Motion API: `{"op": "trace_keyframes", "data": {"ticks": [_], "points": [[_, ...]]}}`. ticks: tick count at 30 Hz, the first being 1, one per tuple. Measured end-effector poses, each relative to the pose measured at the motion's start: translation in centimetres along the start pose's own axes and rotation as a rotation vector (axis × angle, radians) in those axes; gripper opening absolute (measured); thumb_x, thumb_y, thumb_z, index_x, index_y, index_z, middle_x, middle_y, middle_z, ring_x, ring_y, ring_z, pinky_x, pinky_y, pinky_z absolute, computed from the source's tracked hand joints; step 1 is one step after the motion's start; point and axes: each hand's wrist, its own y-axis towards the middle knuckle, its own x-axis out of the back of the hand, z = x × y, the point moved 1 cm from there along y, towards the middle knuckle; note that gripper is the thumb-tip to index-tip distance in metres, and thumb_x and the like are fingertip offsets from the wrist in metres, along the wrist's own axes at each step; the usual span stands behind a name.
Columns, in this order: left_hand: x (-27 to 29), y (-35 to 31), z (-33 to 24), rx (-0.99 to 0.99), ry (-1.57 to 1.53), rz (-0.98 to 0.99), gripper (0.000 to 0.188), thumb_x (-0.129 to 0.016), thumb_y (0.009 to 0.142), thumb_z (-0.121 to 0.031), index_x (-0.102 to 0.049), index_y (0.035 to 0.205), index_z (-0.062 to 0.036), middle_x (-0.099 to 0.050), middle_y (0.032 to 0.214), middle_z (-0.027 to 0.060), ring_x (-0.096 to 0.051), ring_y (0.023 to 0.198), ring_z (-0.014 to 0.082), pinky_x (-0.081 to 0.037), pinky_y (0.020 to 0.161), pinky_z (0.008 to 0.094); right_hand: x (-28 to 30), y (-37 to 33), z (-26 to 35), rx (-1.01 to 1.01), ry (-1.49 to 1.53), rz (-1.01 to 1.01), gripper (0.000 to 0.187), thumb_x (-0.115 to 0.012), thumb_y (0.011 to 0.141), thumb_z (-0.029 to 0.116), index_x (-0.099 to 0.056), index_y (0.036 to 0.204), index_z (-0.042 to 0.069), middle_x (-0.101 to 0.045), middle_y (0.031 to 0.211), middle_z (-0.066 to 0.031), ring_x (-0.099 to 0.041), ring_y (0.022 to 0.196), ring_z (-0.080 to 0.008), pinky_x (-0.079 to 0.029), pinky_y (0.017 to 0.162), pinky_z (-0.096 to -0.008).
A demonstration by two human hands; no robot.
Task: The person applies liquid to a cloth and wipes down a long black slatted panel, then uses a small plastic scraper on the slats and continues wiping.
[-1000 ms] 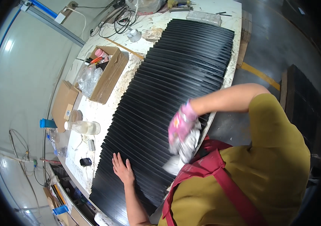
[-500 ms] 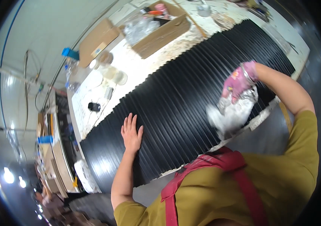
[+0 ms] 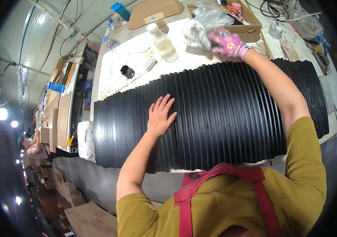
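A long black pleated bellows cover [image 3: 216, 114] lies across the white table, its ridges running from near to far. My bare left hand [image 3: 161, 117] rests flat on its left half, fingers spread. Past the far edge of the bellows is my right hand [image 3: 229, 44], in a pink flowered glove, gripping a crumpled whitish cloth [image 3: 197, 35]. Motion smears the cloth, and I cannot tell whether it touches the table. Left of the cloth stands a bottle of cloudy liquid [image 3: 163, 46] with a white cap.
An open cardboard box [image 3: 251, 32] holding plastic bags and small items stands behind my right hand. A small black container [image 3: 127, 72] and a grey block [image 3: 150, 64] lie beyond the bellows. Black cable [image 3: 273, 11] is coiled at the far right. Another person [image 3: 38, 147] works at far left.
My right hand has carried the cloth from the near right part of the bellows to beyond its far edge. My left hand stays flat on the bellows. The whole view has turned.
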Motion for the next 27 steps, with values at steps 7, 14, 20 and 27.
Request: {"op": "trace_keyframes", "data": {"ticks": [7,14,20,27], "points": [[0.1,0.3,0.2,-0.028,-0.028,-0.052,0.053,-0.05,0.091,-0.043,-0.043,0.137,-0.0183,-0.034,0.148,0.0034,-0.031,0.136,0.0271,-0.026,0.108,0.0497,-2.8,-3.3,0.6,0.228,0.49,0.035,0.048,-0.056,0.089,0.035,-0.048,0.132,0.016,-0.048,0.135,-0.0153,-0.044,0.127,-0.0332,-0.039,0.102,-0.0438],[-0.6,0.0,1.0,-0.026,-0.027,-0.032,0.055,-0.045,0.093,-0.045,-0.038,0.141,-0.0189,-0.03,0.15,0.0041,-0.028,0.138,0.0275,-0.022,0.111,0.0519,-0.7,-11.5,6.6,0.332,0.43,0.037,0.043,-0.061,0.087,0.023,-0.053,0.128,0.012,-0.049,0.135,-0.013,-0.043,0.128,-0.0304,-0.033,0.107,-0.0409],[-0.9,-0.4,1.5,-0.05,-0.064,-0.082,0.055,-0.049,0.091,-0.044,-0.04,0.139,-0.0177,-0.032,0.149,0.0047,-0.029,0.137,0.028,-0.025,0.11,0.0521,0.9,-13.3,10.4,0.336,0.582,0.041,0.038,-0.059,0.088,0.023,-0.055,0.123,0.008,-0.052,0.128,-0.0154,-0.05,0.118,-0.0341,-0.04,0.101,-0.0396],[-1.4,0.3,1.9,-0.052,-0.335,-0.125,0.059,-0.056,0.087,-0.041,-0.041,0.137,-0.0131,-0.034,0.147,0.0105,-0.031,0.135,0.0318,-0.026,0.107,0.0538,0.8,-10.1,20.0,0.33,0.678,0.021,0.036,-0.057,0.089,0.025,-0.056,0.12,0.005,-0.058,0.117,-0.0163,-0.055,0.111,-0.033,-0.044,0.096,-0.0392]]}}
